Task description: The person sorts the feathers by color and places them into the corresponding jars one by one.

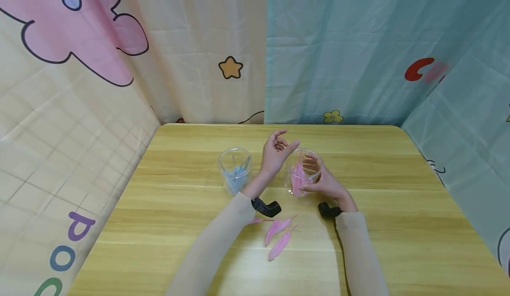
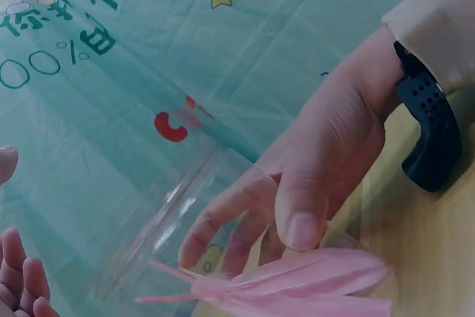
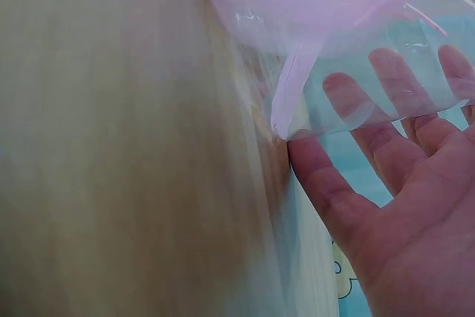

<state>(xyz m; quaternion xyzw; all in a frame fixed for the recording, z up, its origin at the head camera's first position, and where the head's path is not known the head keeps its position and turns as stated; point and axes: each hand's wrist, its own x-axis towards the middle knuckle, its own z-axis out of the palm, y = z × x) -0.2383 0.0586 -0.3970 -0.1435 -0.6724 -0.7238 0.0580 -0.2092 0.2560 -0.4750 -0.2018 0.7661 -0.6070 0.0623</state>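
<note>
My right hand (image 1: 326, 181) grips a clear plastic cup (image 1: 291, 187) from its right side, thumb toward the front and fingers around the back. Pink feathers (image 1: 297, 177) stand inside this cup, quills up; the left wrist view shows the feathers (image 2: 312, 280) through the wall beside the right thumb. Close to the cup's upper left rim, my left hand (image 1: 276, 152) is raised with relaxed, slightly bent fingers and nothing in them. Only the fingertips (image 2: 13, 261) of that hand enter the left wrist view.
Left of the left forearm stands a second clear cup (image 1: 225, 172) with blue feathers (image 1: 237, 177) in it. Several loose pink feathers (image 1: 280, 245) lie on the wooden table (image 1: 402, 243) between the forearms. Printed curtains (image 1: 338, 44) surround the table's back and sides.
</note>
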